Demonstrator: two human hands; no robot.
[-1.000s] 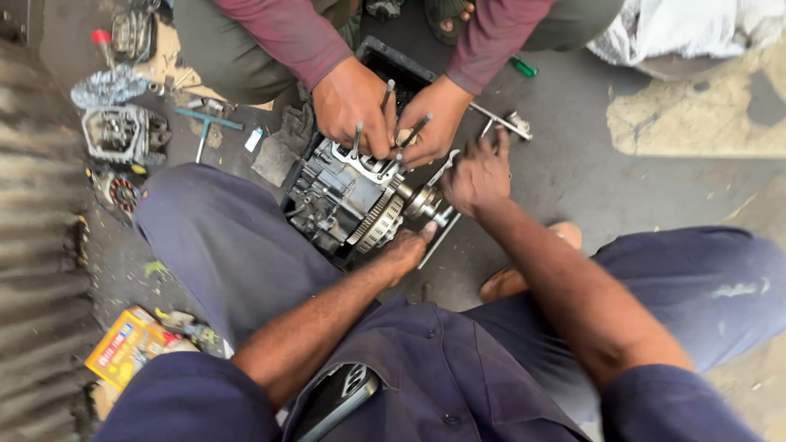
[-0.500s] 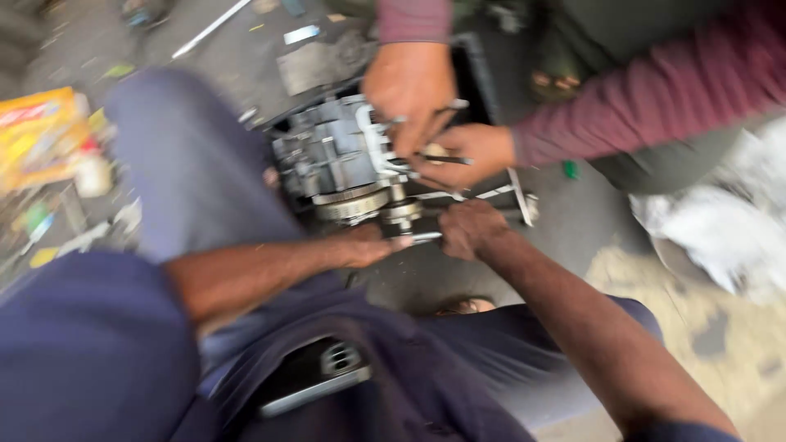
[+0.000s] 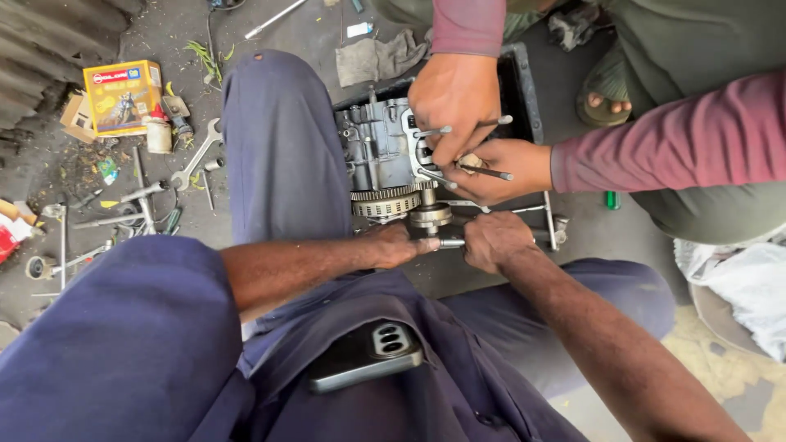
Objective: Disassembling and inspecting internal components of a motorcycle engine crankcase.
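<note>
Your left hand (image 3: 401,244) rests its fingers against the engine (image 3: 385,160) at the frame's centre; your right hand (image 3: 495,240) is clenched around a metal tool (image 3: 451,242) just beside it.

Grimy concrete floor (image 3: 311,33) bears scattered spanners (image 3: 194,155), rag (image 3: 372,59).

Your hands rest by a dull, greasy cast-metal engine block (image 3: 381,151) with a toothed steel gear (image 3: 385,203). Left of the engine block lie matt metal spanners (image 3: 195,155) and a glossy yellow cardboard box (image 3: 123,96); above it, a crumpled grey cloth rag (image 3: 377,57).
</note>
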